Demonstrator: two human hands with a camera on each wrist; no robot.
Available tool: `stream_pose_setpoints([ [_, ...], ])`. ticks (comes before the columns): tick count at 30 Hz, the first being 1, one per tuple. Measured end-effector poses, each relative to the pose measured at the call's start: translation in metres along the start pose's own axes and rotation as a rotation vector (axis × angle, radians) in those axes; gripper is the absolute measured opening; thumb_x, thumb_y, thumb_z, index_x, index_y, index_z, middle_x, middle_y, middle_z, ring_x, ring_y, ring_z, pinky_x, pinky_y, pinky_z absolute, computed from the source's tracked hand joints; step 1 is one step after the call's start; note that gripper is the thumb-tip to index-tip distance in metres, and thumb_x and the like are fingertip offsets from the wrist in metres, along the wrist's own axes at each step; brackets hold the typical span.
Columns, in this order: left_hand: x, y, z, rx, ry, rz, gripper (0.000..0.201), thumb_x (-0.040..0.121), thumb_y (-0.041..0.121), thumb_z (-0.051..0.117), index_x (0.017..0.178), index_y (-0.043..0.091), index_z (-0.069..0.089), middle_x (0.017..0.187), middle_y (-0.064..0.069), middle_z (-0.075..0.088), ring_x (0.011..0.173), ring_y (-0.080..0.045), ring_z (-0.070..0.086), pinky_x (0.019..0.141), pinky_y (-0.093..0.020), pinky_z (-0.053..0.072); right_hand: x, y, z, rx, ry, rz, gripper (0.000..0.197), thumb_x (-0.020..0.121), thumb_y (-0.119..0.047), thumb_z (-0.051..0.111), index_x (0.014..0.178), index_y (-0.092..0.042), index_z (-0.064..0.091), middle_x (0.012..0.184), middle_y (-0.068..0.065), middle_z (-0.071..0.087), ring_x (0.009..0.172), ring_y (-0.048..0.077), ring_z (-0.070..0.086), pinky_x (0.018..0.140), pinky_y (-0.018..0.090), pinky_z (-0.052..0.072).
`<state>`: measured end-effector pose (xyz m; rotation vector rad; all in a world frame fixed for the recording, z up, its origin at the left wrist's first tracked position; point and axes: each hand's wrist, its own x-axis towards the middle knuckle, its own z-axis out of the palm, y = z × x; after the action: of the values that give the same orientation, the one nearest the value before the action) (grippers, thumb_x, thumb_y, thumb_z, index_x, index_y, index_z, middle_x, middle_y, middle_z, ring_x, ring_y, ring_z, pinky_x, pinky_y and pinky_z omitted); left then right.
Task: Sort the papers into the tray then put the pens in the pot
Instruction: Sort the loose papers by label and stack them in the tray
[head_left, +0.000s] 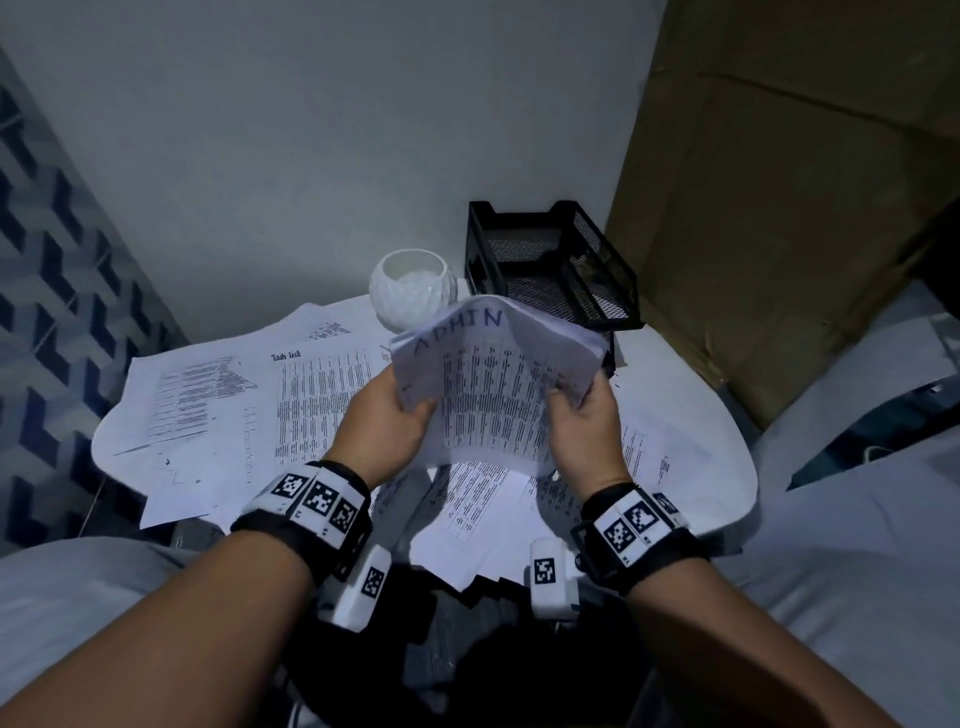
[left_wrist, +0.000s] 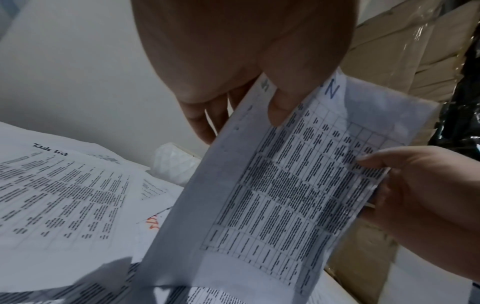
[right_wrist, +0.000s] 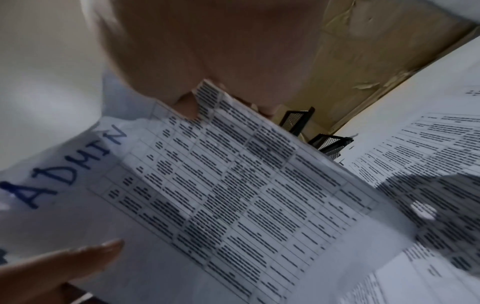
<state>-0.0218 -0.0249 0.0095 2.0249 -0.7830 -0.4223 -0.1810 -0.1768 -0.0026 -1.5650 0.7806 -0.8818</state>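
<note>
Both hands hold one bundle of printed sheets (head_left: 493, 384) up in the air, in front of the black mesh tray (head_left: 550, 260) — the top sheet has a table of text and the word "ADMIN" written by hand in blue. The left hand (head_left: 384, 421) pinches the left edge of the bundle, with the thumb on the printed face and the other fingers (left_wrist: 205, 121) behind it. The right hand (head_left: 587, 431) pinches the right edge in the same way, its thumb on the front. The tray stands at the back of the white table (head_left: 727, 436), with nothing visible inside it. Just left of the tray is a white faceted pot (head_left: 410, 291). In front of the tray and to its left, loose papers (head_left: 208, 415) lie spread on the table, one of them titled "Task list" — some hang over the near edge. Right of the tray, a brown cardboard box (head_left: 779, 208) stands.
</note>
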Motion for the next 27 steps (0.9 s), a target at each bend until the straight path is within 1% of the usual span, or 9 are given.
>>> stream_pose_setpoints([
  [4,0.001,-0.002,0.001,0.087,0.053,-0.007,0.014,0.100,0.021,0.060,0.110,0.018,0.070,0.105,0.003,0.072,0.095,-0.021,0.065,0.076,-0.029,0.047,0.000,-0.001,0.003,-0.064,-0.013,0.074,0.031,0.104,-0.008,0.051,0.131,-0.022,0.057,0.115,-0.006,0.068,0.101,0.008,0.065,0.093,0.041,0.057],
  [8,0.007,-0.001,-0.003,0.024,0.126,-0.030,0.014,0.099,0.020,0.061,0.096,0.015,0.073,0.091,-0.003,0.073,0.082,-0.022,0.066,0.070,-0.030,0.048,0.007,0.006,-0.001,-0.081,0.000,0.153,0.041,0.100,-0.015,0.061,0.132,-0.036,0.045,0.138,-0.002,0.058,0.113,0.013,0.062,0.102,0.045,0.052],
  [11,0.012,0.009,-0.011,-0.109,0.175,-0.063,0.020,0.094,0.016,0.065,0.074,0.011,0.064,0.066,-0.001,0.062,0.056,-0.016,0.051,0.055,-0.028,0.037,0.011,0.016,-0.011,-0.041,0.094,0.280,0.068,0.100,-0.015,0.065,0.153,-0.034,0.028,0.164,0.002,0.031,0.107,0.009,0.052,0.080,0.016,0.047],
  [12,0.015,0.011,-0.014,-0.183,0.195,-0.082,0.022,0.092,0.014,0.065,0.071,0.008,0.062,0.061,-0.002,0.058,0.053,-0.017,0.046,0.054,-0.028,0.036,0.011,0.020,-0.014,-0.018,0.124,0.349,0.077,0.100,-0.015,0.065,0.159,-0.031,0.019,0.166,0.003,0.026,0.105,0.010,0.052,0.075,0.013,0.042],
  [15,0.022,0.014,-0.023,-0.419,0.239,-0.127,0.021,0.087,0.007,0.063,0.073,-0.009,0.058,0.064,-0.015,0.054,0.060,-0.021,0.049,0.060,-0.035,0.042,0.010,0.041,-0.015,0.150,0.106,0.615,0.085,0.095,-0.018,0.068,0.161,-0.029,0.015,0.152,0.011,0.048,0.110,0.023,0.059,0.083,0.032,0.049],
  [18,0.022,0.017,-0.029,-0.523,0.215,-0.150,0.027,0.081,0.003,0.058,0.057,0.010,0.047,0.061,-0.011,0.043,0.060,-0.021,0.044,0.063,-0.037,0.044,0.010,0.055,-0.005,0.307,0.015,0.801,0.052,0.098,-0.024,0.065,0.146,-0.014,0.049,0.135,0.016,0.065,0.110,0.031,0.068,0.075,0.041,0.060],
  [22,0.020,0.015,-0.028,-0.435,0.169,-0.131,0.035,0.083,0.007,0.059,0.051,0.016,0.046,0.052,-0.001,0.043,0.050,-0.019,0.041,0.061,-0.036,0.047,0.013,0.051,0.003,0.384,-0.021,0.800,0.011,0.103,-0.009,0.053,0.111,-0.007,0.060,0.110,0.018,0.069,0.102,0.032,0.067,0.103,0.058,0.051],
  [25,0.024,0.019,-0.033,-0.204,0.049,-0.056,0.017,0.088,0.028,0.066,0.084,0.012,0.067,0.077,-0.004,0.073,0.063,-0.030,0.067,0.066,-0.043,0.058,0.027,0.039,-0.002,0.387,0.025,0.819,0.013,0.102,-0.005,0.053,0.097,-0.007,0.066,0.105,0.014,0.067,0.100,0.029,0.063,0.106,0.064,0.047],
  [27,0.029,0.023,-0.038,-0.094,-0.062,-0.031,0.022,0.095,0.042,0.066,0.112,0.027,0.065,0.100,0.008,0.074,0.081,-0.018,0.074,0.076,-0.037,0.057,0.042,0.035,-0.008,0.368,0.088,0.778,0.016,0.102,-0.004,0.051,0.103,-0.005,0.067,0.095,0.008,0.073,0.092,0.023,0.069,0.094,0.050,0.058],
])
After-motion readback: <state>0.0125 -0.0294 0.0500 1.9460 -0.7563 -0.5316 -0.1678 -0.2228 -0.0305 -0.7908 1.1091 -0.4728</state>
